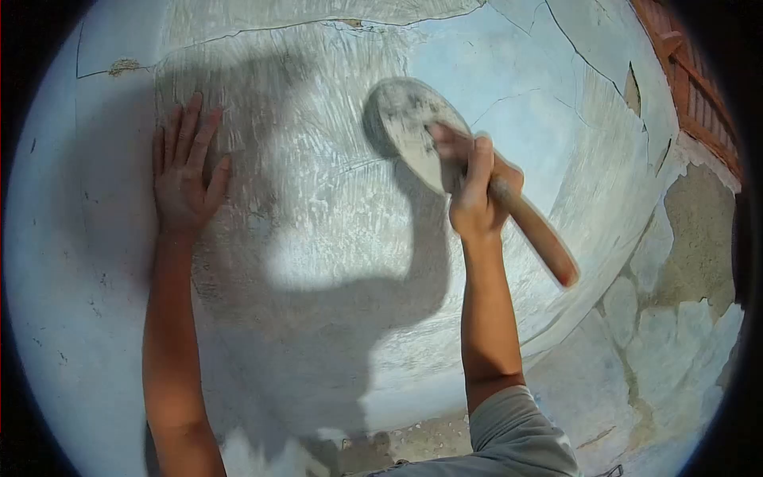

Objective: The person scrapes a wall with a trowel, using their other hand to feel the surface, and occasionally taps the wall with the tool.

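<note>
In the head view, my right hand [481, 187] grips a trowel with a wide, rounded, dusty grey blade [409, 119] and a wooden handle [540, 234]. The handle sticks out below my fist toward the lower right, while the blade lies against or close over the pale blue wall [469, 67]. Its tip and my fingers are a little blurred. Farther left, my left hand [187, 183] rests flat on the wall with the fingers stretched out. Between the hands runs a greyish scraped patch [318, 175] covered in fine streaks.
Cracks [584, 56] cross the wall at the top and upper right. Old coating has broken off at the right, baring a rough brown patch [703, 230]. Reddish-brown timber and sheeting [699, 71] show at the top right. My shadow [334, 326] covers part of the wall.
</note>
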Available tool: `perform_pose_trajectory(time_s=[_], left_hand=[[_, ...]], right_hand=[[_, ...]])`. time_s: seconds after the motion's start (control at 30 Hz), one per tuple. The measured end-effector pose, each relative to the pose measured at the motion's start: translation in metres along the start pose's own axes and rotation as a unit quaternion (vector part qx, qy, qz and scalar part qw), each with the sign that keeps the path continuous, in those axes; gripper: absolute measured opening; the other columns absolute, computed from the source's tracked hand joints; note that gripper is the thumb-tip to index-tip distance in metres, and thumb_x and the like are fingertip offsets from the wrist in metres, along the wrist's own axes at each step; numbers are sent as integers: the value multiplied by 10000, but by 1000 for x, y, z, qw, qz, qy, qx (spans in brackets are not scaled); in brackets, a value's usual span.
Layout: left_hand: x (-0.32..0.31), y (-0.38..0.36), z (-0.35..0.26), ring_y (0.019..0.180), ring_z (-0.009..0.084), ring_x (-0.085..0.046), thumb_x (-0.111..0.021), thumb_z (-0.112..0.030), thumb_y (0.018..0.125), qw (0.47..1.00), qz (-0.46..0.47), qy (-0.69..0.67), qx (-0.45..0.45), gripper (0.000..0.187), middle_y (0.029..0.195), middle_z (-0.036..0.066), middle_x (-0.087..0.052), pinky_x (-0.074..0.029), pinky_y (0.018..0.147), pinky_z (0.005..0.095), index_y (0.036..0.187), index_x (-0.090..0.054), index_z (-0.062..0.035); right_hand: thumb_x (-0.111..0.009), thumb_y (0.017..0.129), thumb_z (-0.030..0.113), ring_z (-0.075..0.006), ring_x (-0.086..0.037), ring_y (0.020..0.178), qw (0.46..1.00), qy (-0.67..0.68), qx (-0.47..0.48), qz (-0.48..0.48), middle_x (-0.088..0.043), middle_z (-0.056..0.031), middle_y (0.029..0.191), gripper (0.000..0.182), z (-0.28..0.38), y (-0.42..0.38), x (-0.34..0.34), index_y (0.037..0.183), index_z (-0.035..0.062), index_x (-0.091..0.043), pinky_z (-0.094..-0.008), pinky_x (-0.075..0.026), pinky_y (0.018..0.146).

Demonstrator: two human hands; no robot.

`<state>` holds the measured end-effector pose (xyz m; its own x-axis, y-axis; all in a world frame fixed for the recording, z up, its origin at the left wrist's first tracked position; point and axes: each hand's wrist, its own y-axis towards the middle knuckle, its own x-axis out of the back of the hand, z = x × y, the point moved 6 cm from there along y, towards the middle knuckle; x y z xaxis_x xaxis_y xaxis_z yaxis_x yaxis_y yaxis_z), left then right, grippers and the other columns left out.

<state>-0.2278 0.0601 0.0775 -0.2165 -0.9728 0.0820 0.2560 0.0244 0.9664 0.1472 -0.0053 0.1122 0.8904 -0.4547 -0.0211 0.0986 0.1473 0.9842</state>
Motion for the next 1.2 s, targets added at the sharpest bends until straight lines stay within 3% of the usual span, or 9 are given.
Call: perform_pose_trajectory(time_s=[0.1, 0.23, 0.43, 0.53, 0.6, 0.7, 0.8, 0.97, 1.2], left_hand=[[-2, 1, 1, 1613, 369, -290, -569, -322, 1048, 1000, -7, 16, 14, 618, 1749, 75, -345, -180, 1298, 611, 1644, -440, -224], [-2, -2, 1, 1614, 373, -286, -562, -324, 1045, 1000, -1, 11, 5, 621, 1748, 75, -346, -181, 1296, 619, 1645, -437, -223], [-2, -3, -2, 1613, 389, -280, -540, -310, 1050, 1000, 9, 20, 3, 620, 1751, 90, -337, -181, 1293, 621, 1650, -426, -201], [-2, -1, 0, 1613, 390, -279, -544, -301, 1048, 1000, 4, 27, 11, 621, 1753, 97, -330, -171, 1300, 604, 1650, -426, -198], [-2, -3, -2, 1612, 394, -278, -545, -290, 1046, 1000, 10, 16, 8, 622, 1754, 101, -327, -162, 1304, 597, 1649, -427, -196], [-1, -2, -2, 1610, 400, -277, -545, -274, 1041, 1000, 10, -1, 1, 624, 1755, 102, -323, -151, 1306, 597, 1649, -428, -195], [-2, -5, 0, 1612, 397, -274, -540, -268, 1044, 1000, 13, 3, -5, 621, 1758, 99, -316, -146, 1308, 597, 1650, -426, -195], [-1, -3, -3, 1617, 382, -267, -526, -280, 1058, 1000, 6, 7, 7, 605, 1762, 93, -309, -138, 1314, 590, 1649, -427, -195], [-2, -3, -1, 1630, 359, -240, -520, -310, 1075, 1000, 11, 16, 2, 599, 1768, 82, -295, -138, 1315, 594, 1654, -415, -204]], right_hand=[[-352, 1170, 271, -407, -770, 1041, 998, 25, 62, -18, -787, -289, 976, 636, -9, -32, 7, 811, -98, -725, -492, -584, 1002], [-423, 1158, 347, -273, -771, 1008, 1000, -1, 8, -30, -815, -202, 1009, 629, 0, 21, -10, 873, -109, -749, -389, -565, 990], [-425, 1156, 299, -304, -780, 993, 1000, -14, -10, -6, -803, -246, 972, 606, -6, -9, 2, 837, -110, -739, -408, -591, 955], [-421, 1154, 253, -309, -794, 894, 993, 23, 113, -39, -803, -236, 938, 585, -7, -34, 4, 815, -108, -733, -396, -622, 856], [-428, 1153, 257, -311, -792, 906, 1000, -1, 7, -26, -802, -235, 935, 583, -7, -14, -2, 819, -111, -733, -383, -617, 849], [-437, 1156, 287, -302, -780, 953, 999, 24, 42, -26, -804, -233, 969, 585, 8, 39, -18, 852, -105, -745, -355, -589, 898], [-432, 1157, 283, -314, -779, 1002, 1000, 5, -15, -12, -803, -239, 984, 583, 5, 18, -11, 855, -105, -745, -381, -585, 943], [-398, 1161, 246, -384, -775, 1014, 991, 80, 106, -25, -783, -288, 990, 597, -29, -45, 9, 822, -123, -722, -522, -580, 1015], [-434, 1162, 243, -266, -780, 978, 1000, 1, 12, -10, -808, -222, 1022, 546, 5, 26, -13, 868, -96, -746, -363, -584, 947]])
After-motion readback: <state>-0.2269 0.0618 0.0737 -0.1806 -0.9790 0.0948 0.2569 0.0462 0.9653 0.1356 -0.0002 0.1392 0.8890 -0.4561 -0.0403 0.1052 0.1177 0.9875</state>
